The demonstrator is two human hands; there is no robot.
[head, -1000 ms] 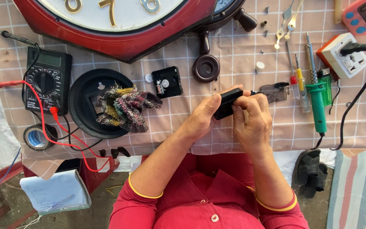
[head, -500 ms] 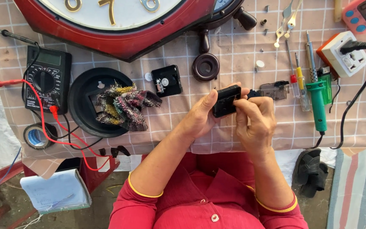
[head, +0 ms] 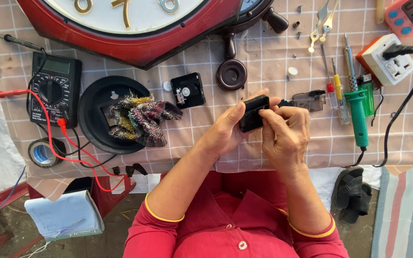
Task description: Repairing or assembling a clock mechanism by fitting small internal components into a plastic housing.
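Both of my hands hold a small black square clock movement (head: 253,113) above the checked tablecloth (head: 201,143). My left hand (head: 225,129) grips its left side with the thumb along the top edge. My right hand (head: 287,136) closes on its right side, fingertips pressing its face. A second black clock movement (head: 188,90) lies on the cloth to the left. A clear plastic part (head: 309,101) lies just right of my hands.
A large red-framed wall clock (head: 135,28) lies at the top. A black multimeter (head: 53,88) with red and black leads, a black round cover (head: 96,112) with a woven cloth (head: 139,119), a tape roll (head: 44,153), screwdrivers (head: 338,91), a green soldering iron (head: 359,112) and a power socket (head: 388,62) surround the hands.
The black movement has been turned in my hands from edge-on to face-up, and my hands have shifted slightly up and left.
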